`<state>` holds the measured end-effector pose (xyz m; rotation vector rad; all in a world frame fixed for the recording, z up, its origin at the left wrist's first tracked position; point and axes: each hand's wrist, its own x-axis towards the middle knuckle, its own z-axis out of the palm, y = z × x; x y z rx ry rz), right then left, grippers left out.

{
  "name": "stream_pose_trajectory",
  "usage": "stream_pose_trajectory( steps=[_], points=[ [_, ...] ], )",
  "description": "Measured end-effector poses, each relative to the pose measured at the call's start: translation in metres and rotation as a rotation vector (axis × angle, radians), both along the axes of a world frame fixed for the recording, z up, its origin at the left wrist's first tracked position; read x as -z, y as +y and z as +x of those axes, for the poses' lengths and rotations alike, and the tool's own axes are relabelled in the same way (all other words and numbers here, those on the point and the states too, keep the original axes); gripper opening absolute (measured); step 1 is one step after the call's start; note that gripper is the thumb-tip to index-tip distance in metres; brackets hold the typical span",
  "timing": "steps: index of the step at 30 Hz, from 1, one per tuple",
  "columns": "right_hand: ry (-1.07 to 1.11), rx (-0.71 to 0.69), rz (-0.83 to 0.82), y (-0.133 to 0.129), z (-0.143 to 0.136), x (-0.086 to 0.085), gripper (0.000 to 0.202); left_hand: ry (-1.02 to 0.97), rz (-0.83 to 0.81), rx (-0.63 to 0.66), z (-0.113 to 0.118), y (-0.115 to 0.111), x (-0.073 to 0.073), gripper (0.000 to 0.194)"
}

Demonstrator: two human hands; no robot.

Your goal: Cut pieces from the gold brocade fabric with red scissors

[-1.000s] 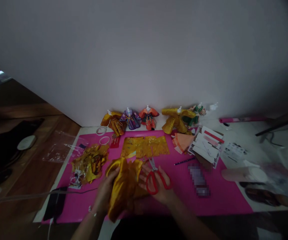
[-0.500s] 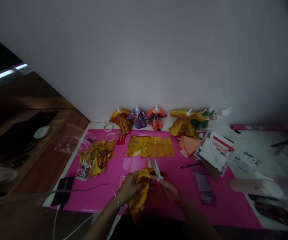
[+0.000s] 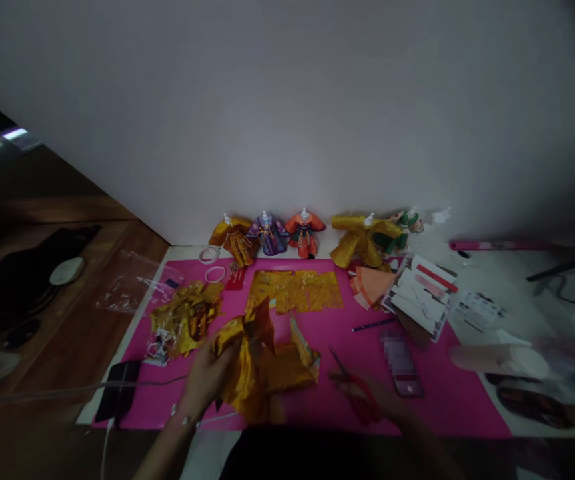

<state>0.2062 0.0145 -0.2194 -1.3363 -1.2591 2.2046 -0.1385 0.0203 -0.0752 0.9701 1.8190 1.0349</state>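
Observation:
My left hand [image 3: 207, 373] grips a shiny gold doll garment [image 3: 252, 373], its folds spread out toward the right over the pink mat [image 3: 297, 413]. Apart from the cloth, to its right, my right hand [image 3: 354, 393] holds scissors [image 3: 360, 397] with red handles, the blades pointing up and left. Just beyond the garment, flat gold fabric pieces [image 3: 294, 291] lie in a row on the mat. A heap of gold scraps [image 3: 187, 317], partly in clear plastic, sits left of my left hand.
Several small dressed headless doll figures [image 3: 304, 233] lean along the wall. Papers [image 3: 422, 297], a dotted pen [image 3: 373, 325] and a blurred-out phone [image 3: 401, 363] lie to the right. A black phone [image 3: 117, 390] with a cable is on the left. A pale cylindrical bottle [image 3: 497, 360] lies at right.
The scissors have moved from the garment down and to the right, with their blades now closer together. My left hand has shifted left, and the gold garment has spread open.

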Motion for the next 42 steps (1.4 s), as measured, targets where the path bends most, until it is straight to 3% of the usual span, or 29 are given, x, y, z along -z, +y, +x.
stream_pose_trajectory(
  steps=[6,10,14,21,26,29,33,37,42],
  points=[
    [-0.494,0.009,0.249,-0.011,-0.005,0.049,0.034,0.144,0.178,-0.059,-0.004,0.004,-0.032,0.022],
    [-0.749,-0.017,0.393,-0.019,-0.013,0.071,0.024,-0.192,0.081,-0.196,0.015,0.015,-0.039,0.034],
    [-0.908,-0.052,0.477,-0.025,-0.021,0.085,0.024,-0.498,-0.031,-0.21,0.038,0.026,-0.031,0.037],
    [-1.056,-0.147,0.531,-0.021,-0.04,0.086,0.027,-0.237,-0.133,0.045,0.044,0.027,-0.002,0.032],
    [-1.092,-0.183,0.582,-0.02,-0.046,0.08,0.028,-0.06,-0.067,0.286,0.047,0.026,-0.004,0.009],
    [-1.106,-0.183,0.601,-0.021,-0.043,0.079,0.029,0.019,-0.023,0.451,0.052,0.026,-0.004,0.018],
    [-1.1,-0.165,0.619,-0.023,-0.041,0.083,0.031,0.172,0.104,0.648,0.055,0.024,0.007,0.03],
    [-1.05,-0.112,0.635,-0.028,-0.039,0.089,0.031,0.231,0.248,0.718,0.051,0.022,0.018,0.048],
    [-0.922,0.024,0.668,-0.035,-0.032,0.095,0.029,0.249,0.304,0.784,0.047,0.02,0.024,0.042]
  ],
)
